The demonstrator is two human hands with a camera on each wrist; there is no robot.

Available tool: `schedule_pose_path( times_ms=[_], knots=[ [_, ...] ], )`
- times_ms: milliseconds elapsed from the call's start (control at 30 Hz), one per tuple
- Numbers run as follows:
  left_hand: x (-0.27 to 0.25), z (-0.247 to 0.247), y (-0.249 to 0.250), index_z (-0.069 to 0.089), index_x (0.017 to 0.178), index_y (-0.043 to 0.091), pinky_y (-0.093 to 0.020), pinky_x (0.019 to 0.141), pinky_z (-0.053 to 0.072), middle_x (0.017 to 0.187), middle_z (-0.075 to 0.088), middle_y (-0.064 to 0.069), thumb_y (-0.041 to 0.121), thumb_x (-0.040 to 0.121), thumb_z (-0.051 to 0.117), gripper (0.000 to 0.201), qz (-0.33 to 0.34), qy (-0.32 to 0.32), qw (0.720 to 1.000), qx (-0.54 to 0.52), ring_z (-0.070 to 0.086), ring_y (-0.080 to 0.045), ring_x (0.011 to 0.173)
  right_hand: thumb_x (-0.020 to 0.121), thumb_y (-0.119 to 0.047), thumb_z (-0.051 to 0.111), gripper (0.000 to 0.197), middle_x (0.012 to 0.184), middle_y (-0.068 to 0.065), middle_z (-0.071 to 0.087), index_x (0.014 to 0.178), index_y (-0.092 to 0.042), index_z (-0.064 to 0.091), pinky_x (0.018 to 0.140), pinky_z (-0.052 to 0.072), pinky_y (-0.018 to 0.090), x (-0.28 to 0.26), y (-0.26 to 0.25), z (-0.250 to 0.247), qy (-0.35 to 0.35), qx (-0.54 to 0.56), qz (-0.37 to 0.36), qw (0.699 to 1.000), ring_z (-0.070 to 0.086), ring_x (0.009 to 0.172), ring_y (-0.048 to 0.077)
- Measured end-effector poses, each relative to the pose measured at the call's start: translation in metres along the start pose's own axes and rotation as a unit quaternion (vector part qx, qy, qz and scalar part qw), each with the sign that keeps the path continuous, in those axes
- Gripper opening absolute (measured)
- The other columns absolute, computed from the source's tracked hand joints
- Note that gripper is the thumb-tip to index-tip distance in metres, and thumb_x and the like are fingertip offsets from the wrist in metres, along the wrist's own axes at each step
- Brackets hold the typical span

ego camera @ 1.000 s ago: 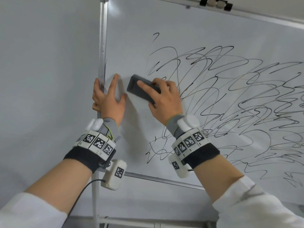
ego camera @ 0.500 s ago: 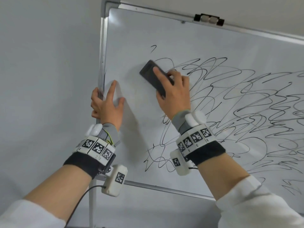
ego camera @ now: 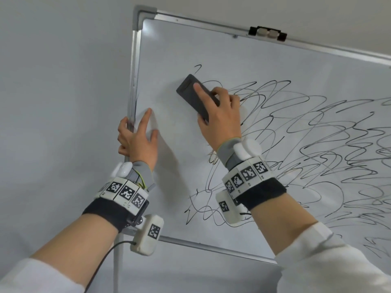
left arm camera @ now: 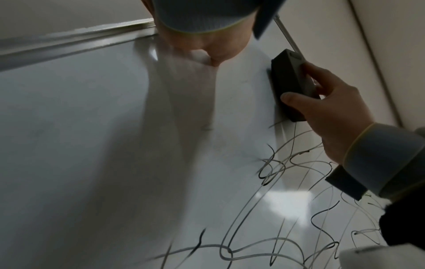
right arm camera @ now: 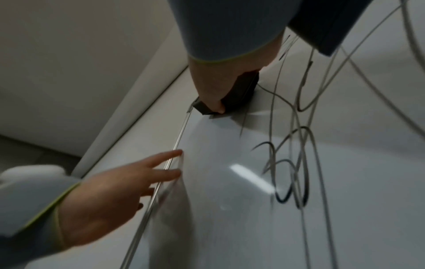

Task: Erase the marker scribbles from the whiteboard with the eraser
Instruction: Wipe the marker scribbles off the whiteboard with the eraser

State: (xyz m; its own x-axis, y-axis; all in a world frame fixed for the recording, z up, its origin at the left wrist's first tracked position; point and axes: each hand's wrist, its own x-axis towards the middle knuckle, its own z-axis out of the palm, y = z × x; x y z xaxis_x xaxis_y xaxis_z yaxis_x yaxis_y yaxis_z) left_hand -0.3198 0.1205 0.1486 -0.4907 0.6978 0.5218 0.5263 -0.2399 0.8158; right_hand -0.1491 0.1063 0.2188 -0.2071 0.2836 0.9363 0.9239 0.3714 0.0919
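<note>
Bare white board surface is lying open up and left of the dark grey rectangular block eraser (ego camera: pixel 195 96) — bounded by the whiteboard's silver metal frame (ego camera: pixel 133 81). The left hand (ego camera: pixel 137 138) is gripping that frame's left edge, blocking the lower-left stretch.
</note>
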Motion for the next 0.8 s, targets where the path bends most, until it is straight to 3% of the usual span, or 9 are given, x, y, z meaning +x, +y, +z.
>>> schedule_pose_path(
  times_ms=[67, 233, 433, 700, 800],
  knots=[
    [0.001, 0.000, -0.001, 0.044, 0.126, 0.052, -0.045, 0.106, 0.015, 0.147, 0.018, -0.001, 0.022, 0.089, 0.058, 0.050, -0.002, 0.001, 1.000, 0.002, 0.026, -0.025, 0.129, 0.070, -0.012, 0.069, 0.063, 0.113, 0.012, 0.055, 0.130, -0.022, 0.054, 0.080, 0.040, 0.033, -0.005, -0.005, 0.006, -0.002, 0.005, -0.015, 1.000, 0.044, 0.088, 0.032],
    [0.002, 0.001, -0.001, 0.047, 0.124, 0.052, -0.042, 0.105, 0.013, 0.145, 0.021, 0.000, 0.013, 0.091, 0.055, 0.052, 0.007, 0.014, 1.000, -0.011, 0.027, -0.022, 0.128, 0.069, -0.016, 0.066, 0.060, 0.111, 0.012, 0.057, 0.128, -0.024, 0.057, 0.068, 0.048, 0.038, -0.039, -0.016, 0.023, -0.080, 0.028, -0.098, 0.992, 0.037, 0.085, 0.027],
    [0.000, 0.002, -0.005, 0.046, 0.125, 0.053, -0.040, 0.103, 0.014, 0.144, 0.022, 0.002, -0.004, 0.089, 0.045, 0.067, 0.018, 0.022, 1.000, 0.002, 0.029, -0.020, 0.125, 0.069, -0.015, 0.067, 0.061, 0.113, 0.009, 0.056, 0.128, -0.026, 0.057, 0.072, 0.047, 0.039, -0.025, -0.009, 0.019, -0.047, 0.020, -0.069, 0.996, 0.041, 0.086, 0.029],
    [0.001, -0.004, -0.009, 0.051, 0.119, 0.052, -0.037, 0.103, 0.014, 0.142, 0.025, 0.003, -0.012, 0.088, 0.039, 0.073, 0.022, 0.006, 1.000, -0.015, 0.031, -0.019, 0.124, 0.064, -0.009, 0.066, 0.062, 0.110, 0.007, 0.059, 0.123, -0.028, 0.061, 0.070, 0.046, 0.039, -0.087, -0.011, 0.030, -0.119, 0.059, -0.130, 0.982, 0.035, 0.086, 0.025],
    [0.001, -0.007, -0.010, 0.050, 0.116, 0.057, -0.044, 0.107, 0.021, 0.141, 0.027, 0.002, -0.008, 0.090, 0.039, 0.071, 0.016, 0.002, 0.999, -0.038, 0.031, -0.024, 0.121, 0.060, -0.006, 0.067, 0.066, 0.109, 0.005, 0.059, 0.121, -0.030, 0.062, 0.069, 0.046, 0.038, -0.100, -0.014, 0.030, -0.138, 0.059, -0.141, 0.979, 0.035, 0.088, 0.026]
  ],
)
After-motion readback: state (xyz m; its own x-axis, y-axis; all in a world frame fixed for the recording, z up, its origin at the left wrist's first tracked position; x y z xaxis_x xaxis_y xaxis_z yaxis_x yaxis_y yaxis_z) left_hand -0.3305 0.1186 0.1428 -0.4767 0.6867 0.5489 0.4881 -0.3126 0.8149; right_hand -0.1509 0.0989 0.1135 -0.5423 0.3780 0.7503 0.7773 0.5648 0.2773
